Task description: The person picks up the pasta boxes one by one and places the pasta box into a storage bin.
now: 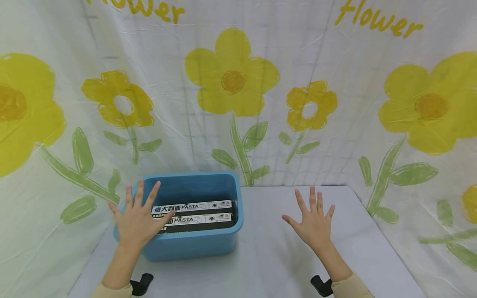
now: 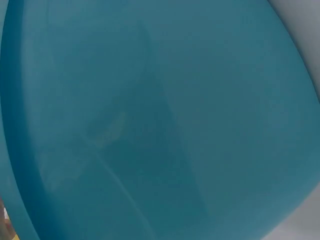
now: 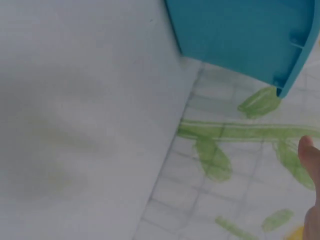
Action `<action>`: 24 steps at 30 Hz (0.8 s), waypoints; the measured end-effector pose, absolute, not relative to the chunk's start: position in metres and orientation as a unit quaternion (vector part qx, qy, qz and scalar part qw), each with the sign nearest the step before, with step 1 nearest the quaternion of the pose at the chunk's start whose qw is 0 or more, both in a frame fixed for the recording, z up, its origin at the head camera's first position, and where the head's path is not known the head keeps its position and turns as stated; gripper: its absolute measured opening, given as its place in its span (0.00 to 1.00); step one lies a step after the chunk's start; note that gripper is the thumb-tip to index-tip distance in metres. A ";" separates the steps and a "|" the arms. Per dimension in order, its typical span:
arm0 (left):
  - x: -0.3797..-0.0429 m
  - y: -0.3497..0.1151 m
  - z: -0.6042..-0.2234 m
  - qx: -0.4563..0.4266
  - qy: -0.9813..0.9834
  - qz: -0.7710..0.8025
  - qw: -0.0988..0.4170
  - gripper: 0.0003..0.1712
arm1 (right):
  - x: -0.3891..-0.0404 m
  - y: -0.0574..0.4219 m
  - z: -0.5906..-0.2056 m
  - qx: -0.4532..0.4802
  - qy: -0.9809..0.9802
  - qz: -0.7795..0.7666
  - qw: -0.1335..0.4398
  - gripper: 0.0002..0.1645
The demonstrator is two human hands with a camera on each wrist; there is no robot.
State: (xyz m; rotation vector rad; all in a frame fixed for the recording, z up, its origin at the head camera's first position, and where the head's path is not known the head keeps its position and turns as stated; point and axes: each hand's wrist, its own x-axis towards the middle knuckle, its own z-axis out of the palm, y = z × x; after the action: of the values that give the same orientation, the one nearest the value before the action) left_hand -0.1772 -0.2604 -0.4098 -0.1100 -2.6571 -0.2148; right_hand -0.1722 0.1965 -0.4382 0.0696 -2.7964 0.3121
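My left hand [image 1: 136, 223] is spread with straight fingers above the left end of a blue plastic bin [image 1: 193, 245], holding nothing. Inside the bin lie two long dark boxes with white labels reading PASTA; the rear pasta box [image 1: 220, 205] and front pasta box [image 1: 218, 218] are partly hidden behind that hand. Over the white table, right of the bin, my right hand [image 1: 313, 225] is also spread and holds nothing. The left wrist view is filled by the bin's outer wall [image 2: 165, 115]. A thumb [image 3: 311, 157] shows at the right edge of the right wrist view.
A white curtain [image 1: 261, 157] printed with yellow flowers hangs behind and beside the table. The white table top [image 1: 268, 265] extends right of the bin. Each wrist carries a small black mount, such as the right mount [image 1: 321, 286].
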 end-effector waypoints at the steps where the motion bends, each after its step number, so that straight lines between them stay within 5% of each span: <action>1: -0.178 -0.259 -0.410 -0.039 -0.969 -0.079 0.230 0.60 | -0.172 0.197 -0.439 0.025 -0.980 0.107 0.164 0.54; 10: -0.184 -0.255 -0.415 -0.036 -0.975 -0.070 0.209 0.61 | -0.176 0.190 -0.452 0.064 -0.976 0.047 0.202 0.52; 24: -0.181 -0.255 -0.417 -0.038 -0.973 -0.077 0.214 0.63 | -0.178 0.187 -0.454 0.074 -0.981 0.033 0.178 0.54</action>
State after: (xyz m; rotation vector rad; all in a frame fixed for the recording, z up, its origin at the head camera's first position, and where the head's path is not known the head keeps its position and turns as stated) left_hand -0.1811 -0.2548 -0.4170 -0.1059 -2.6999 -0.2144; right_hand -0.1784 0.1871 -0.4541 0.2080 -2.7742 0.0941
